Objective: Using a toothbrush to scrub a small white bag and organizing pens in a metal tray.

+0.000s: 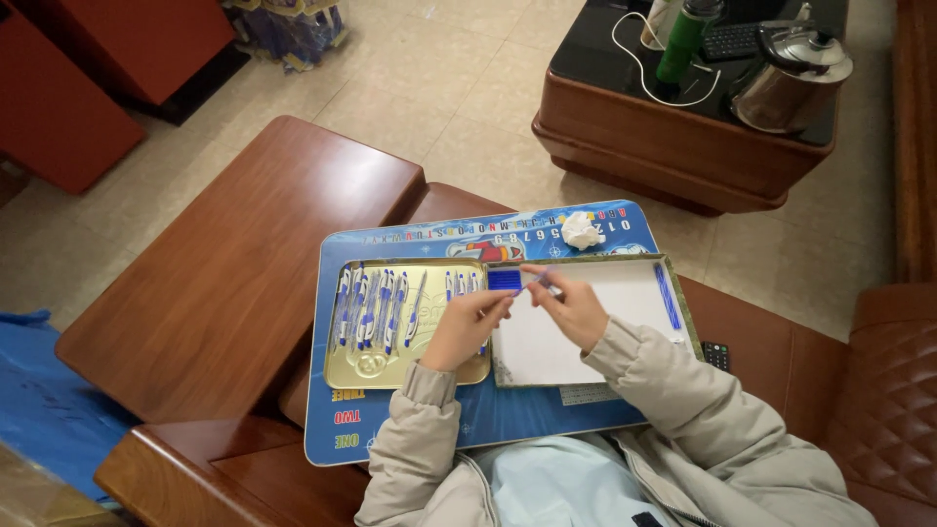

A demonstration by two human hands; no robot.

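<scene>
Both my hands meet over a blue lap board (547, 410). My left hand (467, 324) and my right hand (574, 304) together pinch one blue and white pen (528, 284) between their fingertips. To the left lies a gold tin tray (390, 366) with several blue and white pens (369, 307) laid side by side. Under my right hand is a shallow white box lid (625, 293) with a small blue block (505, 280) at its top left corner and a thin blue refill (668, 297) near its right edge.
A crumpled white tissue (582, 230) lies at the board's far edge. A brown wooden armrest table (234, 273) is at left, and a remote (716, 354) on the leather seat at right. Ahead stands a dark tea table (683, 146) with a steel kettle (793, 73) and green bottle (683, 41).
</scene>
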